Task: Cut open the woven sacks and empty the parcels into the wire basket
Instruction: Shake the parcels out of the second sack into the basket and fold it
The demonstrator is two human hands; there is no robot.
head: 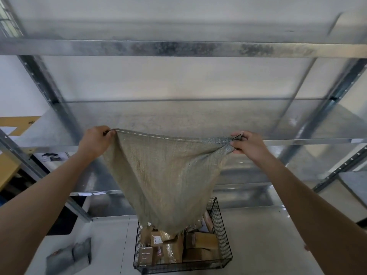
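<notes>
Woven grey-green sack [164, 175] hangs stretched btwn both hands, sewn edge on top, running straight from one set of fingers to the other. L hand [95, 141]: fingers curled tight, pinching one top corner; the cloth falls away below and inward of the fingertips. R hand [246, 144]: thumb and fingers clamped on the opposite corner, fabric bunched into creases right at the grip. The sack body sags well below both grips and narrows to a frayed lower end over the wire basket [221, 225] on the floor. Parcels [204, 240], brown boxes and taped packs, lie in the basket under that end. Folded grey sacks [69, 257] lie on the floor, far below the L fingers. Metal shelving [178, 49] stands behind the hands.
</notes>
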